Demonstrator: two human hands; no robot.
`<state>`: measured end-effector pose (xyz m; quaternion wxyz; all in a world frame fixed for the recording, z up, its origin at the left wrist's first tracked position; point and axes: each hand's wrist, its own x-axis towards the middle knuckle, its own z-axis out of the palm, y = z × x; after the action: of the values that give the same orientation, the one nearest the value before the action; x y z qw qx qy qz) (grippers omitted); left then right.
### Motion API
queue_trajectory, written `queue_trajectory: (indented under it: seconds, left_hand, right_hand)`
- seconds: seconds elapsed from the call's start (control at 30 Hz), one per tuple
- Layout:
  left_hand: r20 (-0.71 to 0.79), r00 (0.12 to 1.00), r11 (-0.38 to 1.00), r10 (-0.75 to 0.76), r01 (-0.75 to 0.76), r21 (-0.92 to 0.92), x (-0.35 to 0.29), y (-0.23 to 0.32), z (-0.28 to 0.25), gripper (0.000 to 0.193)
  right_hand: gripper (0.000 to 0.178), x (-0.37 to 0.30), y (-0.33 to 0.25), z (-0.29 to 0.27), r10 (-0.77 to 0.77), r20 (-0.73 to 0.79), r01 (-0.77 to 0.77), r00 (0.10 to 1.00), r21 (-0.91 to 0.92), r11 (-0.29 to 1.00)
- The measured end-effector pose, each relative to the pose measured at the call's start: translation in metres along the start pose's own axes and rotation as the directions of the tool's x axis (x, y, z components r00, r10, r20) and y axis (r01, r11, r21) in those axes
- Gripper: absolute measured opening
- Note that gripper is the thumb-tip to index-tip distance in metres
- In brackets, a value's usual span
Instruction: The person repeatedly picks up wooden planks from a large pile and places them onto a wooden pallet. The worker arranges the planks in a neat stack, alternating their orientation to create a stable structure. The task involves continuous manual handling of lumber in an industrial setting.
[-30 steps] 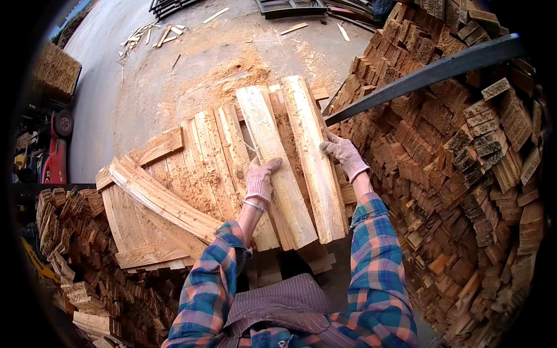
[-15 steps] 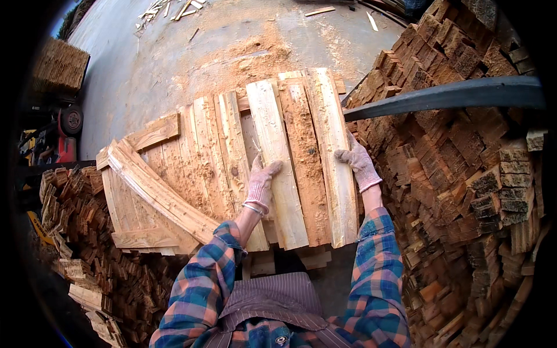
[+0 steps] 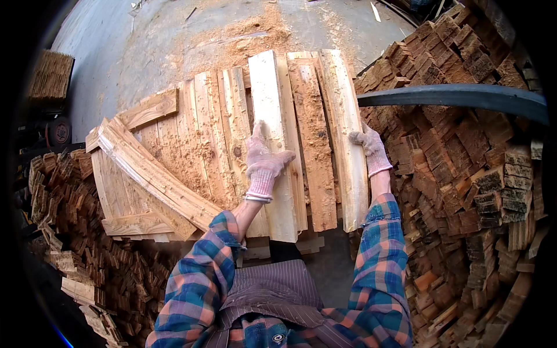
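Observation:
Rough wooden boards lie side by side on a wooden platform in front of me. My left hand (image 3: 266, 155), in a dusty pinkish work glove, grips the left edge of a pale board (image 3: 267, 87). Its thumb crosses the board's face, one finger points along it, and the other fingers are partly hidden. That board is tilted, so its right side face shows. My right hand (image 3: 372, 149), gloved too, holds the right edge of another pale board (image 3: 342, 122), thumb on top and fingers mostly hidden. Between them lies a sawdust-covered brown board (image 3: 313, 145), touched by neither hand.
A curved board (image 3: 145, 168) lies slanted at the platform's left, near a short crosspiece (image 3: 152, 109). Stacked wood pieces (image 3: 441, 151) rise on the right, and more wood (image 3: 116, 261) is heaped at lower left. A dark metal bar (image 3: 458, 95) juts in from the right.
The left-hand board has tipped, turning its right side face up into sight. The right-hand board has shifted rightward, away from the brown one. The whole view has also moved slightly.

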<state>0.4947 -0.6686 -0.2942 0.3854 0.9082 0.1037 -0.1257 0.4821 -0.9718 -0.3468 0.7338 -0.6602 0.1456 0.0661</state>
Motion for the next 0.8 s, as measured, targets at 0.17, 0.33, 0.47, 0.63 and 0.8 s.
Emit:
queue_trajectory:
  seconds: [0.17,0.33,0.47,0.63,0.8]
  left_hand:
    - [-0.166,0.985,0.899,0.057,-0.123,-0.421,-0.012,-0.041,-0.128,0.103]
    - [-0.372,0.926,0.995,0.056,-0.083,-0.057,-0.027,-0.125,-0.229,0.091]
    - [-0.544,0.837,0.904,-0.051,0.271,0.332,-0.03,-0.165,-0.242,0.088]
    - [-0.567,0.655,0.431,0.5,0.379,0.819,-0.03,-0.29,-0.213,0.066]
    - [-0.661,0.737,0.619,0.143,0.455,0.641,-0.017,-0.299,-0.217,0.077]
  right_hand:
    - [0.033,-0.003,-0.016,0.061,0.114,-0.048,-0.114,0.992,0.007,0.993]
    - [0.054,0.006,-0.031,0.081,0.203,-0.005,-0.2,0.979,-0.194,0.96]
    - [0.076,0.019,-0.005,0.057,0.134,-0.152,-0.202,0.979,-0.693,0.692]
    - [0.106,-0.015,-0.11,0.172,0.151,-0.297,-0.302,0.943,-0.953,0.005]
    - [0.107,-0.007,-0.09,0.096,-0.011,-0.252,-0.246,0.968,-0.951,0.186]
